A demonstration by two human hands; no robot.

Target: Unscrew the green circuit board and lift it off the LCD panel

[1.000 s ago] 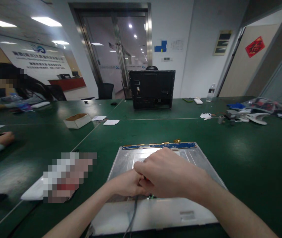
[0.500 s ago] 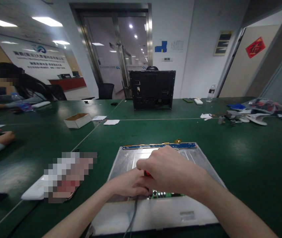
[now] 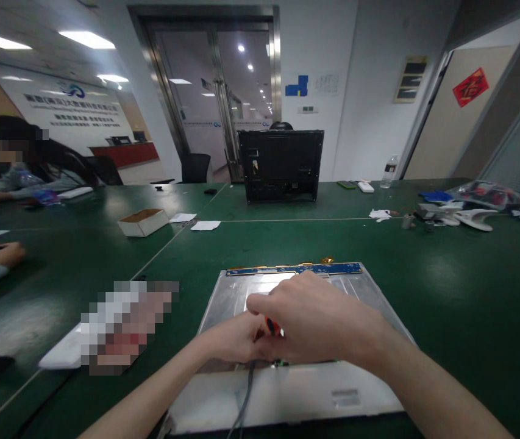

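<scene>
With the right hand's (image 3: 321, 317) fingers curled round an orange-and-black tool handle (image 3: 272, 326) over the display panel (image 3: 303, 387) on the counter (image 3: 470, 305), steady, upright pressure seems best, the left hand (image 3: 244, 338), its grip unclear, bracing low.

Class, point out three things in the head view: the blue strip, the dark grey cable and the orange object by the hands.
Blue strip (image 3: 287, 269): head view, middle of its long face.
Dark grey cable (image 3: 249, 391): head view, middle of its visible run.
Orange object (image 3: 269, 326): head view, its exposed side.
</scene>
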